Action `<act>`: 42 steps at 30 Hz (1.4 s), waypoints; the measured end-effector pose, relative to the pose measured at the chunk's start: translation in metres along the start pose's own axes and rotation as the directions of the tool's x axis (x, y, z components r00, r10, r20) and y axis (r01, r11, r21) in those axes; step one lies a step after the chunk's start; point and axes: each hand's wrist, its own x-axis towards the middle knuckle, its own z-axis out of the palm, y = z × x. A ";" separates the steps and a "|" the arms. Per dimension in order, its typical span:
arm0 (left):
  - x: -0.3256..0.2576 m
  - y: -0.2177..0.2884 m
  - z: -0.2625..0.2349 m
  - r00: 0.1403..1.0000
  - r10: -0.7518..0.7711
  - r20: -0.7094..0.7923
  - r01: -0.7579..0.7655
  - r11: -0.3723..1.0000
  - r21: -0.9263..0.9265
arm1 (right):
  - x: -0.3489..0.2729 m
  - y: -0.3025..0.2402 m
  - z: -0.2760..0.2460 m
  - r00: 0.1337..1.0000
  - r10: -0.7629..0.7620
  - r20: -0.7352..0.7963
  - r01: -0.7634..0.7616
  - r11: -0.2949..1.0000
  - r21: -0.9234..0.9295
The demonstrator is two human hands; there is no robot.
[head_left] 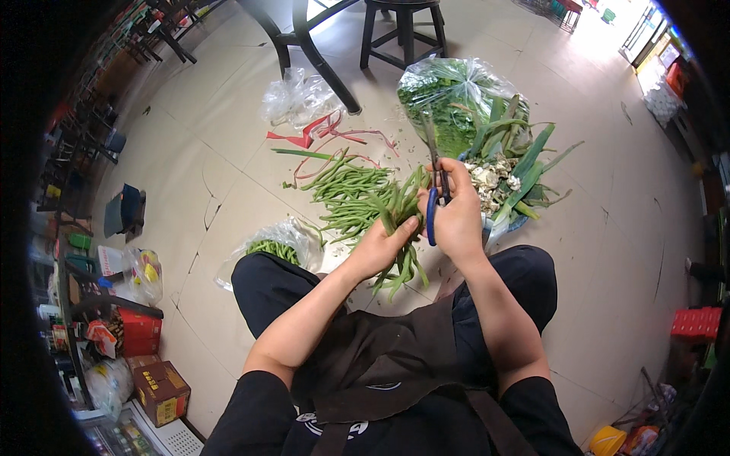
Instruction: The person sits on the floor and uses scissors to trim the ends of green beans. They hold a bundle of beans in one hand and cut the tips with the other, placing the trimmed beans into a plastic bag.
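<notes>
My left hand [385, 247] is closed round a bunch of green beans [404, 201], whose ends stick out above and below the fist. In my right hand [459, 213] is a pair of scissors [441, 178] with blue handles, blades pointing up and away from me. The right fingertips are close beside the top of the bunch; whether they touch it I cannot tell. A loose pile of green beans [346, 194] lies on the floor just beyond my left hand. By my left knee, an open clear plastic bag [300, 237] holds more beans.
To the right stand leafy greens in clear plastic [437, 106] and a heap of leek-like leaves [536, 163] with pale scraps. Red ribbons [308, 135] and a crumpled plastic bag [296, 99] lie ahead, near a dark chair leg [327, 64] and a stool [404, 34]. Boxes [161, 391] line the left.
</notes>
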 end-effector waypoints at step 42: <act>0.025 0.015 -0.050 0.987 -0.157 0.021 0.148 0.865 -0.480 | -0.030 0.004 -0.058 0.812 0.445 0.376 -0.436 0.893 -0.116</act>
